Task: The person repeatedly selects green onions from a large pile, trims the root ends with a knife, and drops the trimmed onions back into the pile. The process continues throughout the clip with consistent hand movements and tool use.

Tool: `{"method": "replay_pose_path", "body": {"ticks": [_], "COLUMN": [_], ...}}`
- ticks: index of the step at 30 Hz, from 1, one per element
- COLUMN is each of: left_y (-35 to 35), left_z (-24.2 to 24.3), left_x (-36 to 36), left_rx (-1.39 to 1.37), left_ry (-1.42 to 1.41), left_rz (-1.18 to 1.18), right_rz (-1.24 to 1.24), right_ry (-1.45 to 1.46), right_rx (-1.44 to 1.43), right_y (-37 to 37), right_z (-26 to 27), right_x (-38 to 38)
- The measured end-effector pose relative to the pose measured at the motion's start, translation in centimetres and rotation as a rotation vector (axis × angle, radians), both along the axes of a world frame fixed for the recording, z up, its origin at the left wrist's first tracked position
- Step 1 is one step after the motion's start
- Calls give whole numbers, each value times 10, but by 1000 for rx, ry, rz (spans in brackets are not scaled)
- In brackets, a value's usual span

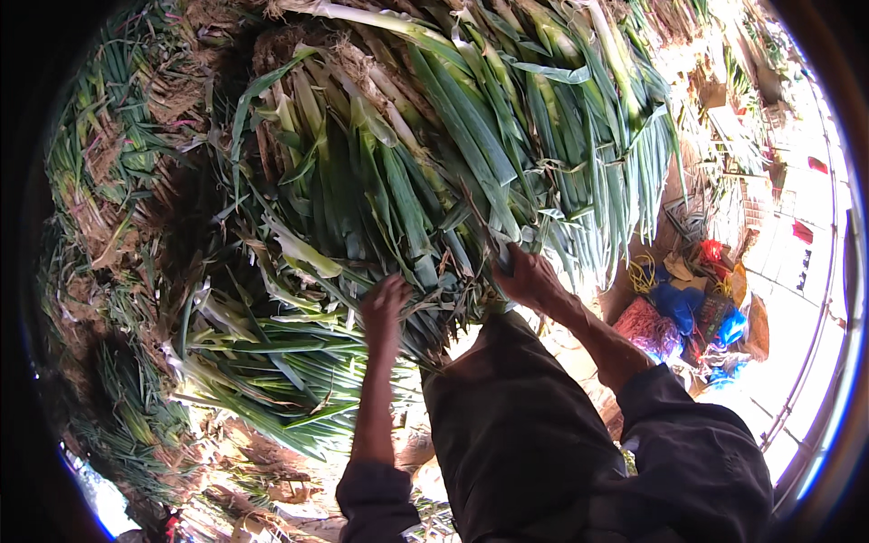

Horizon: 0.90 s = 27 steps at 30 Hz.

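Observation:
A big heap of leeks or large green onions (394, 197), with pale stalks, rooty ends and long green leaves, lies before me. My right hand (521, 275) is wrapped around a knife-like tool (475, 207), whose thin dark blade points up and left over the leaves. At the lower edge of the heap, my left hand (387, 296) rests against the leaves with its fingers curled. Whether those fingers grip any leaf is hidden. A smaller pile of green stalks (285, 366) lies left of my left forearm.
More bundles (115, 156) of the same plants line the left side, some with pink ties. To the right sit a pink string bundle (648, 326), blue plastic bags (679, 305) and yellow cord (641, 273). My dark-clothed leg (509, 407) stands close below the heap.

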<state>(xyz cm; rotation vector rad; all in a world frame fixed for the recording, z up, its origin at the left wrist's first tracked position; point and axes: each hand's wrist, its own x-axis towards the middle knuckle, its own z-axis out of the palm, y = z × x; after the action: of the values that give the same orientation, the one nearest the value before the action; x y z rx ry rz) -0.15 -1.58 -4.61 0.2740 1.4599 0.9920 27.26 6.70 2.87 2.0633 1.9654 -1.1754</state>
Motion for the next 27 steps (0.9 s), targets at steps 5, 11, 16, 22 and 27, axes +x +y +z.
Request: {"method": "replay_pose_path", "body": {"ticks": [5, 11, 16, 22, 27], "left_y": [85, 62, 88, 60, 46], "left_z": [-108, -151, -122, -179, -148], "left_x": [110, 129, 165, 179, 171], "left_rx": [10, -335, -72, 13, 139], "left_ry": [546, 77, 92, 265, 806], "left_rz": [40, 280, 117, 127, -38], "right_rz": [91, 123, 65, 135, 261], "right_ry": [138, 95, 154, 201, 244], "right_rx": [-165, -338, -249, -6, 86], "right_y": [-10, -36, -42, -36, -31], "right_z": [17, 13, 18, 11, 10], "right_x": [7, 50, 83, 63, 40]}}
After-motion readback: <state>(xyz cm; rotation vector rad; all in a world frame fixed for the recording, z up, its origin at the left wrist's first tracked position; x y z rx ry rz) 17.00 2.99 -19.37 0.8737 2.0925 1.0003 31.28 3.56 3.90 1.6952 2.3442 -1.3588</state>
